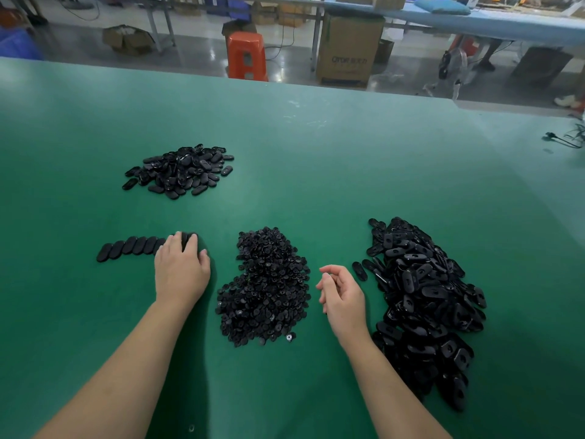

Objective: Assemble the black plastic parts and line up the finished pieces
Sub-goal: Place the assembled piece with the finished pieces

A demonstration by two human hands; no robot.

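**Small, light, slick black parts: pinch by the edges, press flat to align**

Head view: a green desk (pixel 316 172) carries four groups of black plastic. Far left lies a loose heap of oval pieces (pixel 180 171). Nearer, a row of finished pieces (pixel 133 247) runs left to right, each oval overlapping the next like fallen tiles. In the middle sits a mound of small round parts (pixel 266 289), and at the right a large pile of oval shells (pixel 424 305), many with a slot showing.

The left hand (pixel 182 267) lies palm down over the right end of the row, its fingers curled onto the last pieces there; whether this grip pinches one or only presses on it cannot be told. The right hand (pixel 342 296) hovers between the mound and the shell pile with fingers loosely curled; it seems to hold nothing, though a small part hidden at the fingertips cannot be ruled out.

Judging from their look, the parts are rigid, glossy and very light, so they will likely skate on the smooth mat and scatter if knocked. A shell is best taken by its long edges between thumb and forefinger; a round part needs a fingertip pinch at its rim. The overlapped row will probably shift under a sideways nudge, so a flat, downward press suits alignment better than a push.
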